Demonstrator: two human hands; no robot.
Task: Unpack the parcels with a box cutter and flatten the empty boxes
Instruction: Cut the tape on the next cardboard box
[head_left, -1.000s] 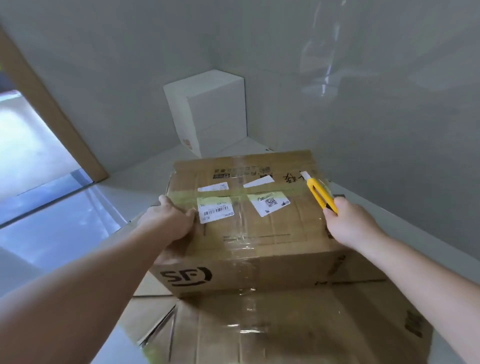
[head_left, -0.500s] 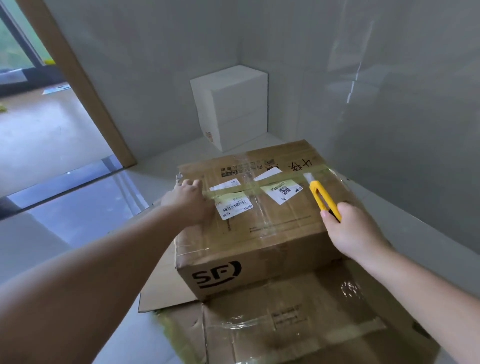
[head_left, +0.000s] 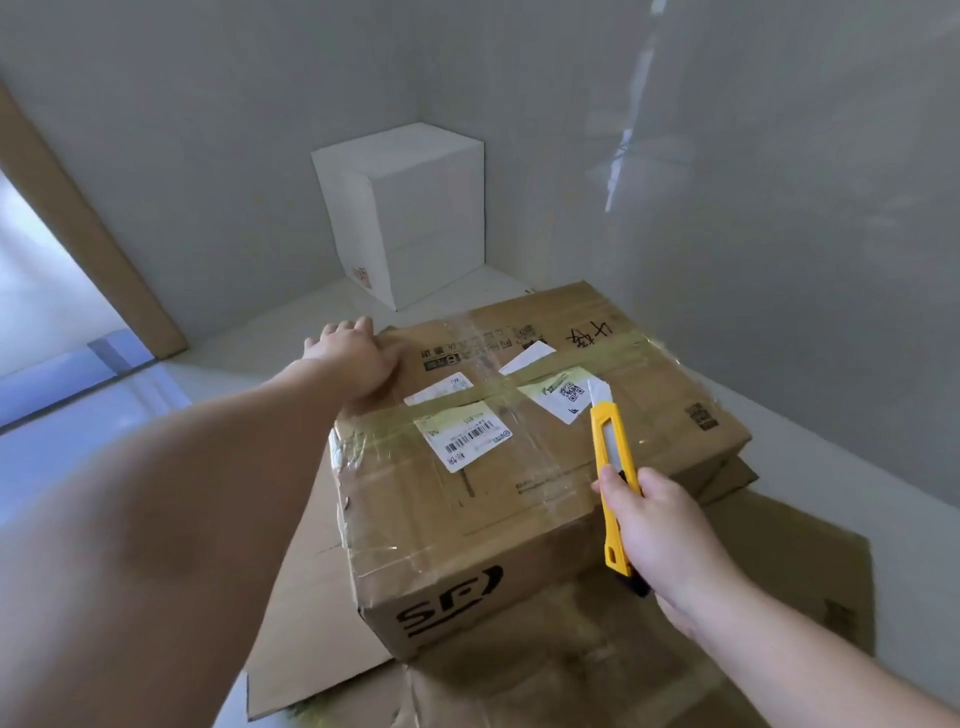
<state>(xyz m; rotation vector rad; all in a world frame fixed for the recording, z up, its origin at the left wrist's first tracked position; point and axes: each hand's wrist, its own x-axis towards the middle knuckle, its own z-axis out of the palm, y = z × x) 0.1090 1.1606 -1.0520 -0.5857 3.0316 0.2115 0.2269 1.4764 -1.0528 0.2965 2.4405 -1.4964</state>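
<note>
- Brown corrugated cardboard makes up the taped parcel (head_left: 524, 467), which is seen in the middle of the view with "SF" printed on its near side.
- The parcel is set on flattened cardboard sheets (head_left: 769, 582) spread over the pale floor (head_left: 78, 415).
- A barcode label (head_left: 467, 435) and a QR-code label (head_left: 563, 395) are stuck under clear tape on the parcel's top.
- The left hand (head_left: 358, 358) is laid flat, fingers together, on the far left corner of the parcel's top.
- The right hand (head_left: 660, 535) is closed around the handle of a yellow box cutter (head_left: 613, 467).
- The cutter's blade is extended, and its tip is held at the tape strip beside the QR-code label.
- A white box (head_left: 415, 218) is placed in the far corner, against the grey walls, well apart from the parcel.
</note>
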